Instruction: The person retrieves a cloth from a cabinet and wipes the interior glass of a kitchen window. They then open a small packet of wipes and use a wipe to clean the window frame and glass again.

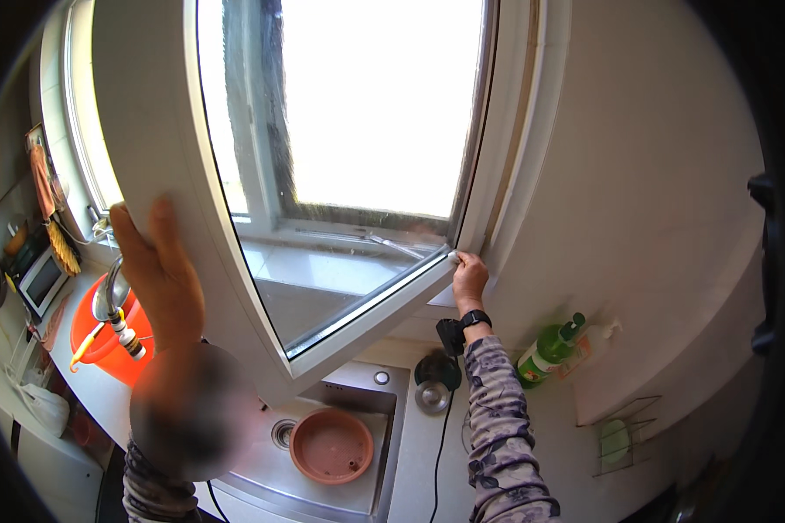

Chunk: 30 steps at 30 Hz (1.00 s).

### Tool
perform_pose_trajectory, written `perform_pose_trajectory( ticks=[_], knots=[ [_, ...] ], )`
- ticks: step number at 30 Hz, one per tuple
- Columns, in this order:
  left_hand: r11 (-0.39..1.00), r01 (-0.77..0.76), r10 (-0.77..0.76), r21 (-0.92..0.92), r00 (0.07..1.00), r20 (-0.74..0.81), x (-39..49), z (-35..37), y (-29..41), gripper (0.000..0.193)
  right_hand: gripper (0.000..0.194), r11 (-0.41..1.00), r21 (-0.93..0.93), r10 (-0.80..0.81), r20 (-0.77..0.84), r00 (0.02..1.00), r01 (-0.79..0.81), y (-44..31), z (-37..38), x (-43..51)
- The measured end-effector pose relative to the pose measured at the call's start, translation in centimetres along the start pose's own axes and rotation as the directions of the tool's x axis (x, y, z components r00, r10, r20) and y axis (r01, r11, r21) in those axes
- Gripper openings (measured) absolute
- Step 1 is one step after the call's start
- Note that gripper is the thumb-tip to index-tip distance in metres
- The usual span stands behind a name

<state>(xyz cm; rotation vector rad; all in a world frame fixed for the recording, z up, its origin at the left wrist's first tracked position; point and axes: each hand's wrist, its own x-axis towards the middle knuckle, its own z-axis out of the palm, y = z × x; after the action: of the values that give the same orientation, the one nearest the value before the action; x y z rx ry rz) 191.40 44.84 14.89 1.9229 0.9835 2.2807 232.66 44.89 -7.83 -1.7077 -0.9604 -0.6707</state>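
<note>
A white-framed window sash (pixel 379 307) stands swung inward above the sink. My left hand (pixel 163 281) is at the outer edge of its broad left frame, thumb on the face and fingers around the edge. My right hand (pixel 470 274) pinches something small and white, perhaps a cloth, at the lower right corner of the pane; what it is cannot be told. A dark band is on my right wrist. Through the glass show a tiled sill (pixel 320 265) and a thin light-coloured stick (pixel 399 246). A blurred round patch covers part of my left forearm.
A steel sink (pixel 383 484) below holds a brown plastic basin (pixel 331 446). Right of it stand a green pump bottle (pixel 546 356), a wire rack (pixel 618 441) and a black cable (pixel 441 444). A curved faucet (pixel 111 287) and an orange-red bucket (pixel 91 327) are at left.
</note>
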Motion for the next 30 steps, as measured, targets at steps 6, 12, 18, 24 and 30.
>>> perform_pose_trajectory(
  ticks=[6,12,18,24,30],
  knots=[
    [0.994,-0.112,0.112,-0.012,0.994,0.012,0.1,-0.1,-0.1,0.027,0.01,0.998,0.011,-0.059,0.205,0.977,0.058,-0.2,-1.1,0.3],
    [0.997,-0.049,0.05,-0.067,0.999,0.012,0.0,-0.1,0.2,0.024,0.006,0.999,-0.042,-0.003,0.188,0.982,0.011,-0.6,-0.9,0.8],
    [0.993,-0.054,0.058,-0.102,0.998,0.035,0.0,-0.1,0.2,0.023,0.007,0.999,-0.01,0.033,0.218,0.975,-0.031,-1.3,-1.0,0.1],
    [0.999,0.001,0.001,-0.052,0.999,0.04,-0.2,-0.1,0.4,0.022,0.009,0.993,0.065,0.078,0.273,0.959,-0.099,-4.0,-1.8,-1.3],
    [0.991,-0.069,0.073,-0.116,0.997,0.03,-0.1,0.1,0.5,0.022,0.009,0.988,0.101,0.082,0.297,0.951,-0.116,-8.0,-2.7,-3.5]
  ],
)
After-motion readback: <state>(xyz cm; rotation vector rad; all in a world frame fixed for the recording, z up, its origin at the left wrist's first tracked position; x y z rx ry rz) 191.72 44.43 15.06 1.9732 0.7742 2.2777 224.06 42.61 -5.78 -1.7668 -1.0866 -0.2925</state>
